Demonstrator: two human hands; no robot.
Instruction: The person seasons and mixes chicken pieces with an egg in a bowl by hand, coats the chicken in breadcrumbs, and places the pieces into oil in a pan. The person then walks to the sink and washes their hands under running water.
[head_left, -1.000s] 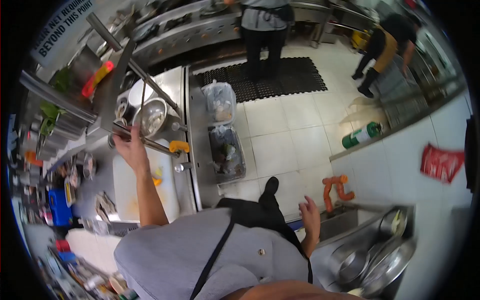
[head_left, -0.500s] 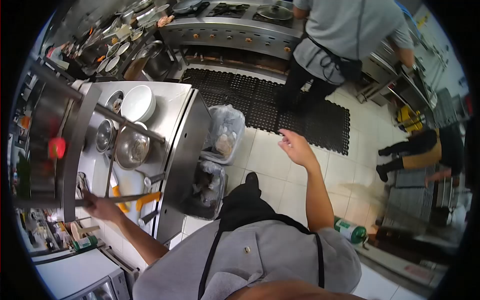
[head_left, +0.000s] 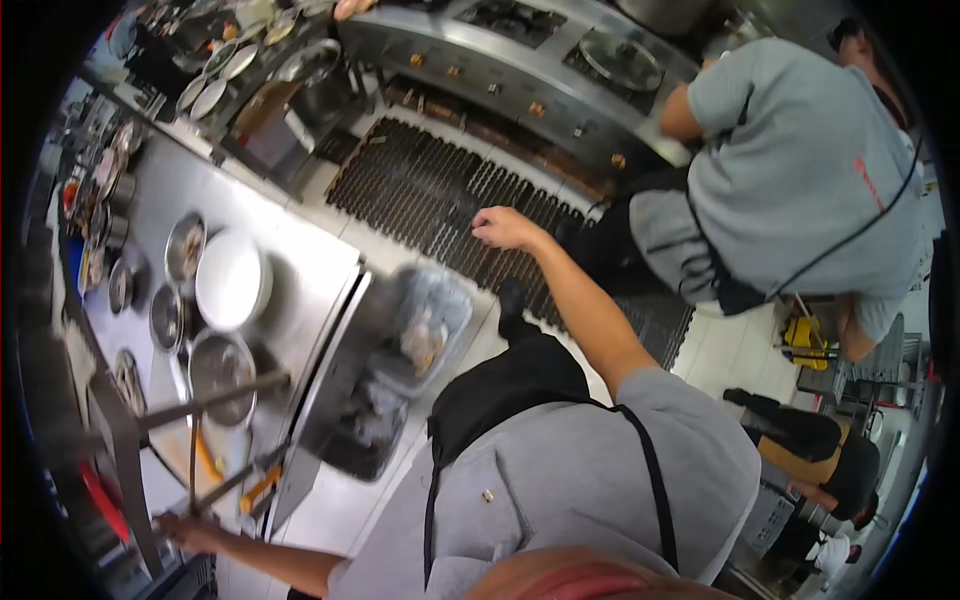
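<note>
My left hand (head_left: 195, 532) is at the lower end of a metal shelf frame (head_left: 125, 460) over the steel table (head_left: 300, 240). Its fingers are blurred and partly hidden, so I cannot see whether they grip the frame. Near it lie a yellow-handled tool (head_left: 208, 455) and an orange-handled one (head_left: 262, 490), behind metal bars. A metal bowl (head_left: 222, 375) and a white bowl (head_left: 233, 282) stand farther along the table. Stretched forward above the black floor mat (head_left: 400, 190), my right hand (head_left: 503, 228) has its fingers curled in, with nothing visible in them.
Two lined bins (head_left: 440, 300) stand beside the table. A person in a grey shirt (head_left: 800, 170) stands ahead on the right by the stove (head_left: 480, 95). Another person (head_left: 850, 470) is at the far right. Several more bowls and pans crowd the table's far left.
My view has turned and moved forward along the table. My right hand has gone from loosely spread to curled. The person in grey appears closer. My left hand now sits lower in view.
</note>
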